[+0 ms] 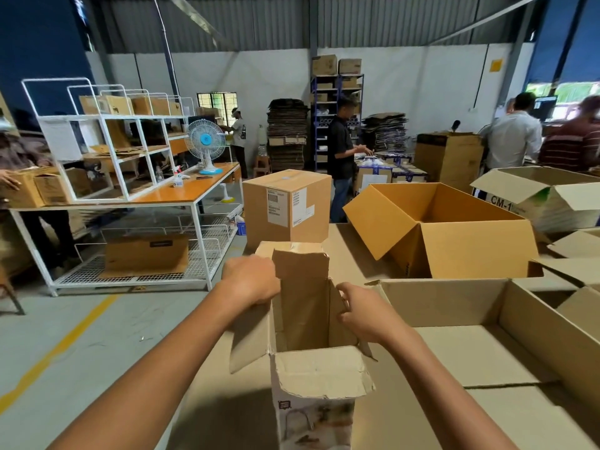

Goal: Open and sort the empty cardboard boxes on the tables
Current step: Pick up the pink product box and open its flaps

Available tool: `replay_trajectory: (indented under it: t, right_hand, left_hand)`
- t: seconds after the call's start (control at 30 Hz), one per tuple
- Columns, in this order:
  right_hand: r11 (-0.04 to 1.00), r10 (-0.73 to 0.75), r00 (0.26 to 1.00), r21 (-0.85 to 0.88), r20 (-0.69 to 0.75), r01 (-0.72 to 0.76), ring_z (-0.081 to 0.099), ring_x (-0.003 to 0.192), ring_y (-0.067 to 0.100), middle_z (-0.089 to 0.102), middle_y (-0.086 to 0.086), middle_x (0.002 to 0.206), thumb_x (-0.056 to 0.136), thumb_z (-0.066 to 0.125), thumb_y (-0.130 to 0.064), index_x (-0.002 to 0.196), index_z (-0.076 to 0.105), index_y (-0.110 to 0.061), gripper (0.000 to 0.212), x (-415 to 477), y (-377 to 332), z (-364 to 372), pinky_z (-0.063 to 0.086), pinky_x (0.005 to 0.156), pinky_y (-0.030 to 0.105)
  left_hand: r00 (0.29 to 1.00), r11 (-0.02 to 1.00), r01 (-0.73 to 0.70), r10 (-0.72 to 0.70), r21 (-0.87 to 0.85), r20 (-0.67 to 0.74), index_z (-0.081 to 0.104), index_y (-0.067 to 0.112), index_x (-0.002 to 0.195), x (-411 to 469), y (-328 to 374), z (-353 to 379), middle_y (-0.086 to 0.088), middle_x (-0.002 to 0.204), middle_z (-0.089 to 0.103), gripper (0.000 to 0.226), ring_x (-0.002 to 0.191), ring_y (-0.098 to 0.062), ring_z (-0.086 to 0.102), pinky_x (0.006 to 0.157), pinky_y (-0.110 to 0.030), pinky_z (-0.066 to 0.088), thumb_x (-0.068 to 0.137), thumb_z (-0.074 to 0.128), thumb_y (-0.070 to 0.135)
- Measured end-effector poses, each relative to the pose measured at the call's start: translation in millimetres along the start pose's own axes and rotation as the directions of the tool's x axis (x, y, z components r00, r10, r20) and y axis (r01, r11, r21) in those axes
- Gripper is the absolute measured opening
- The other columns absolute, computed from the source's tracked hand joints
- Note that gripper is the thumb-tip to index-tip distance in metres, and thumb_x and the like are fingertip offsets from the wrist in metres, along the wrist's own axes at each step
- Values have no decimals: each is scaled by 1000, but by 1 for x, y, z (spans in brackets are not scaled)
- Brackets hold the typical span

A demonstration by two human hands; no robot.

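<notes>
A tall narrow cardboard box (311, 378) with a printed white front stands upright before me, its top flaps spread and its inside empty. My left hand (251, 279) grips the left flap near the far top corner. On the opposite side, my right hand (360, 311) pinches the edge of the right wall. The far flap sticks up between both hands. The near flap folds out toward me.
A sealed labelled box (285, 204) stands behind. A large open box (438, 228) sits at the right, with wide open boxes (470, 319) beside my right arm. A white rack table (181, 193) with a fan is at the left. Several people work further back.
</notes>
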State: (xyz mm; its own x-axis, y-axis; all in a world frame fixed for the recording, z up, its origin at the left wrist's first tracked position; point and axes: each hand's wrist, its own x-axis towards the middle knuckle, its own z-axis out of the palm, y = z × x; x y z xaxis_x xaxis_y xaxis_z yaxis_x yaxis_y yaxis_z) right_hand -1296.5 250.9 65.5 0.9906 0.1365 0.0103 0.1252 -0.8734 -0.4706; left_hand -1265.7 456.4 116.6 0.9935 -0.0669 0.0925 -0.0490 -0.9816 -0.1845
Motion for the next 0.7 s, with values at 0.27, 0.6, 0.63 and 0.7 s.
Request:
replay_trajectory:
  t: [0.27,0.6,0.63,0.7]
  right_hand:
    - [998,1,999,70,-41,2,57,123,23,59,4,139,89,60,-5,145,47,-20,59,0,0,4,52,95,32]
    - [995,78,974,82,-212,-62,63,112,22,66,2,126,85,62,-5,133,59,-23,51,-2,9,0,58,88,37]
    - [995,89,969,57,-231,-78,63,110,21,67,1,124,84,62,-5,131,61,-24,51,-2,11,-1,58,88,37]
    - [997,78,962,7,-261,-79,64,106,20,68,0,121,83,63,-8,124,66,-27,45,1,15,-2,58,87,39]
  left_hand:
    - [911,879,-409,381,-244,-154,57,21,127,29,28,8,-4,123,56,35,116,-22,52,94,-40,47,99,49,41]
    - [977,700,-180,208,-691,-43,67,15,116,51,27,38,-3,116,67,35,108,-19,61,83,-31,45,99,53,42]
    - [986,666,-159,151,-729,-78,66,16,120,43,28,37,0,119,65,35,110,-18,60,86,-31,46,98,54,41]
    - [993,601,-118,53,-790,-109,60,19,130,26,32,42,2,131,56,38,119,-18,54,95,-34,45,98,55,39]
